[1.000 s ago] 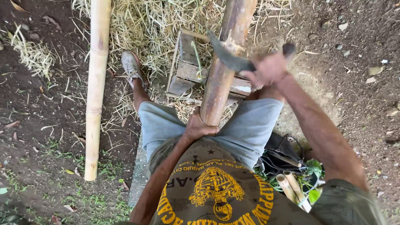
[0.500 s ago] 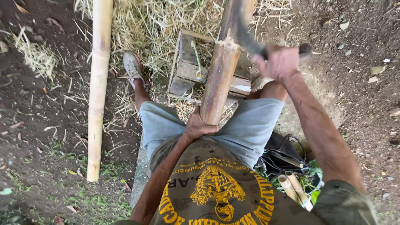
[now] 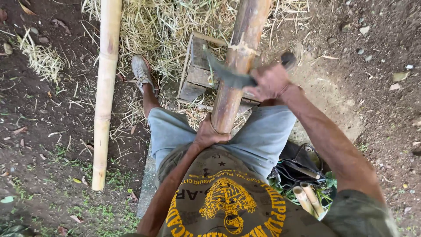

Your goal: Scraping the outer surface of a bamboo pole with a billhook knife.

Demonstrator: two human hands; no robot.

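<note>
I sit with a thick brown bamboo pole [image 3: 237,61] running from my lap up over a small wooden crate [image 3: 197,70]. My left hand [image 3: 209,133] grips the pole's near end against my lap. My right hand [image 3: 269,81] holds a curved dark blade [image 3: 226,74] by its handle, with the blade lying across the pole just below a pale chipped node.
A second, paler bamboo pole [image 3: 105,92] lies on the dirt to my left. Dry straw [image 3: 162,26] covers the ground around the crate. My left foot in a worn shoe [image 3: 142,70] rests beside the crate. A dark bag [image 3: 298,164] and short bamboo pieces [image 3: 307,199] sit at my right hip.
My right hand raised the blade up and away from the pole, then swung it back down across the pole. My left hand kept its grip on the pole's end.
</note>
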